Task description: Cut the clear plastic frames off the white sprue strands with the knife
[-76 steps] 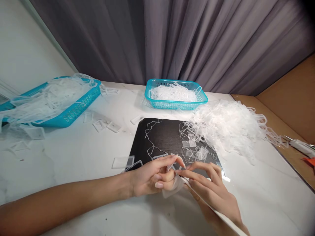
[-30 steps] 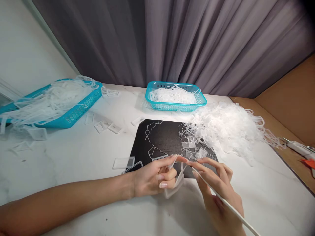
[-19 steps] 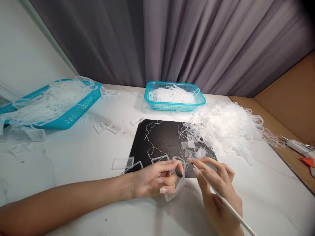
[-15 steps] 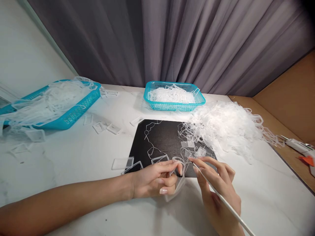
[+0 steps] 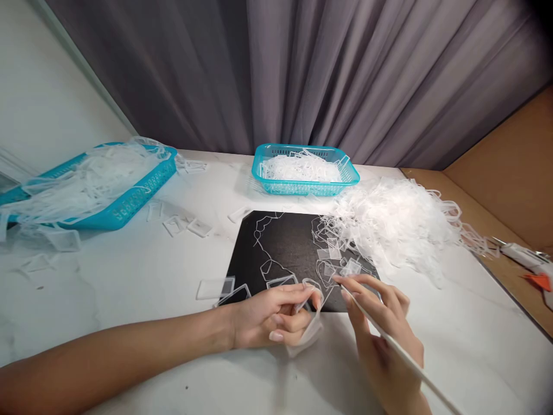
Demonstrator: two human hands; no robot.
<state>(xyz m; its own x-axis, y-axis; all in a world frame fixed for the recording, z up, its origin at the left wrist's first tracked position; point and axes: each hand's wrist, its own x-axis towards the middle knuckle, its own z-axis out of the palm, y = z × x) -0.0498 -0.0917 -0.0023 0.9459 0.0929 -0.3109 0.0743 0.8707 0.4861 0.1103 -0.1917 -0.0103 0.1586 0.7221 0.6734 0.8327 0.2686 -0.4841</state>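
My left hand [image 5: 280, 314] is closed, thumb and fingers pinching a translucent soft plastic frame [image 5: 306, 341] that hangs in a loop below the fingertips. My right hand [image 5: 384, 328] grips a long thin white stick-like tool [image 5: 404, 353] much like a pen. The tool slants from the fingertips down to the lower right, and its working tip is too small to make out. A small gap separates the two hands. Both are over the near edge of a black mat [image 5: 285, 242], where thin clear strips [image 5: 276, 265] and small clear rectangular pieces [image 5: 352, 267] lie.
A large heap of clear plastic strips [image 5: 397, 222] spreads right of the mat. One blue basket [image 5: 306, 187] of clear pieces stands at the back, another blue basket [image 5: 129, 207] at left. Loose clear frames [image 5: 199, 227] lie between. A white-handled tool [image 5: 525, 256] rests at far right.
The hanging frame has shifted and folded closer under my left fingers, which have curled a little. My right hand with the white tool has drawn slightly away to the right.
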